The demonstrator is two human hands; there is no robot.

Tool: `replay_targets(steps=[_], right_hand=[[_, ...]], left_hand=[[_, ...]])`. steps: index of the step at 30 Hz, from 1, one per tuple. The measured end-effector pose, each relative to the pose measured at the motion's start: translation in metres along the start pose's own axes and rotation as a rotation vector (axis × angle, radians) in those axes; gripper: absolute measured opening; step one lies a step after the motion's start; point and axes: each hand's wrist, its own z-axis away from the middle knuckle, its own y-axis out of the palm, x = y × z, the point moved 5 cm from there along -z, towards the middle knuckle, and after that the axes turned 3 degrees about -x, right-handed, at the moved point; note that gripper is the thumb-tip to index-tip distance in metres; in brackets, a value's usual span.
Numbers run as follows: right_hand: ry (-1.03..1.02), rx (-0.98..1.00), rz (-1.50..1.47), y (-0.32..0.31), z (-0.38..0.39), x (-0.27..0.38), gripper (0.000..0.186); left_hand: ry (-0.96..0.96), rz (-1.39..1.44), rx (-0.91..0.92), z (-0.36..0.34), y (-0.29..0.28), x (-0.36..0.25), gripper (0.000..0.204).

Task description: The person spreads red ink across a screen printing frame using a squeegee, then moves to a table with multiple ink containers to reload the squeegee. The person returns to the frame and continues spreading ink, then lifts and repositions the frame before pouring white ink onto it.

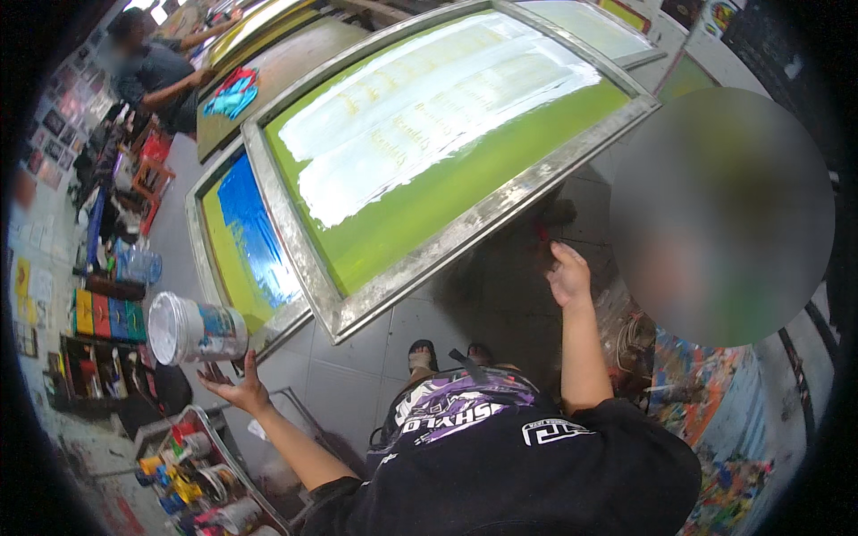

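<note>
My left hand [237, 386] has its palm up and its fingers spread, holding nothing. Just beyond its fingertips stands a white plastic bucket [221, 332] with a pale lid and a printed side; I cannot tell if they touch. My right hand [570, 275] is below the near edge of a large metal-framed printing screen [500, 228], its fingers curled. A small red bit shows by those fingertips, but what they hold is unclear. White ink [438, 125] covers much of the screen's green mesh. Partly under it lies a second screen [212, 259] with blue ink [255, 237].
A co-worker [165, 76] stands at a table at the far left, near red and blue cloths [232, 94]. A metal cart [210, 464] with paint containers is at lower left. Storage shelves [94, 371] line the left wall. A blurred round patch hides the right side.
</note>
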Motion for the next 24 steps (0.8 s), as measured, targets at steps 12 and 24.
replay_targets(steps=[12,24], right_hand=[[0.030,0.759,0.974,0.076,0.018,-0.142,0.020],[0.721,1.236,1.179,0.210,0.190,-0.272,0.038]], left_hand=[[-0.594,0.170,-0.212,0.103,-0.121,0.061,0.084],[-1.560,0.107,-0.624,0.329,-0.292,0.196,0.077]])
